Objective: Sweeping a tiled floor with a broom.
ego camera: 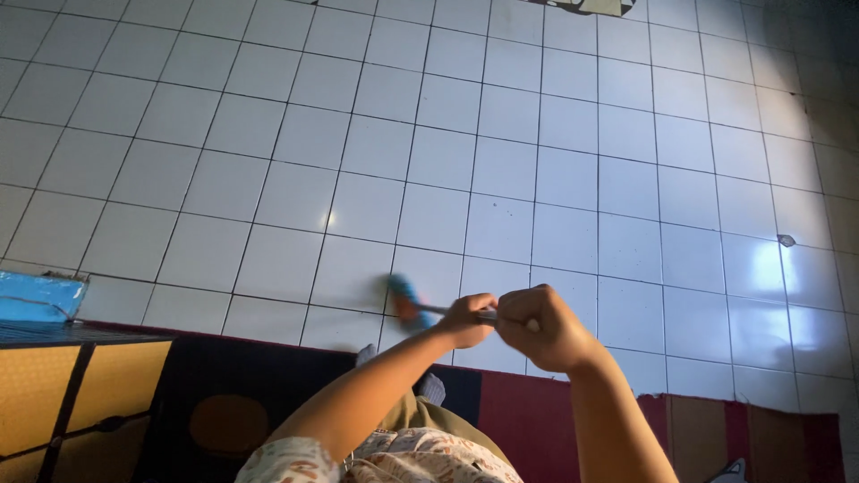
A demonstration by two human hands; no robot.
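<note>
Broom (404, 300), its handle clamped in both hands, left (467, 320) and right (537, 326), blurs over the tiled floor (501, 161) just beyond them; a loosened grip could send it skidding.

Tiled floor (501, 170) ahead lay wide open; only the blue box (40, 297) far left and the rug (537, 411) underfoot crowded things.

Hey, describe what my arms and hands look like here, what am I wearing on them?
Both forearms are bare, with no watch, rings or gloves visible on the left hand or right hand. A short sleeve of pale fabric with a small orange pattern shows at the left shoulder.
</note>
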